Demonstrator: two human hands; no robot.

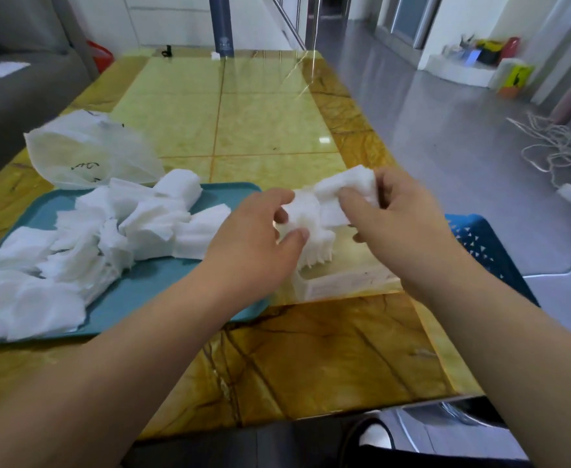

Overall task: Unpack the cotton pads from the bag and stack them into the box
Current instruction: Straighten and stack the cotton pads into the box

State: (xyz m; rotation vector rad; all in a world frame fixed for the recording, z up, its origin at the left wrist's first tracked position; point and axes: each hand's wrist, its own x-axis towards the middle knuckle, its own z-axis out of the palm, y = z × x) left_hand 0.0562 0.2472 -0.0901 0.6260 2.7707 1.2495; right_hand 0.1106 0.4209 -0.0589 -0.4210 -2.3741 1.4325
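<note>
Fingers [279, 199] of the left hand [253, 234] and right hand [402, 224] curl round one wad of pads [311, 211], pinching it from both sides just above the box [341, 282]. That clear box is half hidden by the wrists, and what it holds is hard to make out. Left, loose pads [142, 228] heap on the tray [162, 285], whose corner is cut off. Far left lies the bag [88, 150], contents unclear.

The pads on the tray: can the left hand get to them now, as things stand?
Probably yes, once freed. The pads lie uncovered on the tray just beside the left hand, with nothing between. But that hand and the right hand are holding a bunch of pads.
</note>
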